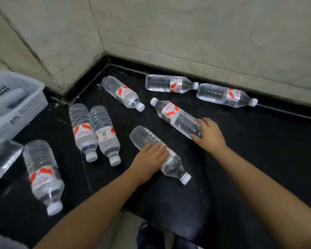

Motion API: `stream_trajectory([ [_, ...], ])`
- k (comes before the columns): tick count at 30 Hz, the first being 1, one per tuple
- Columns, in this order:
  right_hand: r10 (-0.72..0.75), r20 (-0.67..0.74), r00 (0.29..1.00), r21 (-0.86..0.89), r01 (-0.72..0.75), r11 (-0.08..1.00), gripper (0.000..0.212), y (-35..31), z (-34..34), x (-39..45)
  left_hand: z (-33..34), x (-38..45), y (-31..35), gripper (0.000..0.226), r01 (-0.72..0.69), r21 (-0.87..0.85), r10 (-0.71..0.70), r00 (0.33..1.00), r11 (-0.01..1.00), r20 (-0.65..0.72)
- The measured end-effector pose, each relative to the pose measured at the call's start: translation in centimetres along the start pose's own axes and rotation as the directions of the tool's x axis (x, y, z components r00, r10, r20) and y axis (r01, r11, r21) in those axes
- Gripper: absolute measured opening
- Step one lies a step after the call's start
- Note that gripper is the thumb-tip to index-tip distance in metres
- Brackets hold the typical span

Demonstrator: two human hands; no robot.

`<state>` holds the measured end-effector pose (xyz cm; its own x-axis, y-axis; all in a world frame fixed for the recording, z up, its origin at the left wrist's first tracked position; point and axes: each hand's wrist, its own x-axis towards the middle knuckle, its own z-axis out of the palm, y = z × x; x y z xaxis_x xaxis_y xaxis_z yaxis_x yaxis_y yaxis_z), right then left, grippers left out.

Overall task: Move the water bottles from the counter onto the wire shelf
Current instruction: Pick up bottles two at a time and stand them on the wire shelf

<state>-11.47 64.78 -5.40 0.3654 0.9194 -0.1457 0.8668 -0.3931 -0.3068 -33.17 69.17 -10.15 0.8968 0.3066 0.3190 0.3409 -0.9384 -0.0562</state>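
Several clear water bottles with red-and-white labels lie on their sides on the black counter (241,141). My left hand (149,159) wraps over the middle of one near bottle (142,136), its white cap pointing toward me. My right hand (209,134) grips the base end of a second bottle (172,114), whose cap points away to the left. Two bottles (171,83) (224,95) lie by the back wall, another bottle (123,93) near the corner, a touching pair (93,130) at left centre, and one bottle (42,173) at the near left. No wire shelf shows.
A white perforated plastic basket (25,105) sits at the far left on the counter. Tiled walls close the back and the left corner. Another bottle is cut off by the left frame edge (2,157). The counter's front edge runs below my arms, with floor beneath.
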Motion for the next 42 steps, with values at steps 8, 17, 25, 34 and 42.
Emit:
stream_trajectory([
  [8, 0.058, 0.122, 0.991, 0.046, -0.064, 0.997, 0.074, -0.9, 1.2, 3.2, 0.9, 0.1, -0.9, 0.027, -0.017, -0.031, 0.018, 1.000, 0.999, 0.023],
  [17, 0.232, 0.122, 0.965, -0.014, -0.232, 0.973, 0.072, 4.0, 0.5, -8.8, -1.0, 1.2, -0.8, 0.061, 0.024, -0.056, -0.005, 0.951, 0.998, 0.308],
  [25, 0.325, 0.085, 0.942, -0.066, -0.320, 0.945, 0.064, 4.3, 0.4, -11.4, -1.6, 2.0, -0.1, 0.063, -0.015, -0.025, 0.022, 0.941, 1.000, 0.337],
  [34, 0.312, 0.012, 0.950, -0.008, -0.312, 0.950, 0.066, 2.9, 1.6, -7.3, -3.7, 4.6, -0.2, 0.048, -0.056, 0.020, 0.033, 0.804, 0.998, 0.594],
  [42, 0.304, 0.003, 0.953, -0.021, -0.303, 0.953, 0.062, 2.6, 1.4, -7.2, -3.5, 7.3, -0.6, 0.066, -0.160, -0.019, 0.114, 0.610, 0.987, 0.784],
])
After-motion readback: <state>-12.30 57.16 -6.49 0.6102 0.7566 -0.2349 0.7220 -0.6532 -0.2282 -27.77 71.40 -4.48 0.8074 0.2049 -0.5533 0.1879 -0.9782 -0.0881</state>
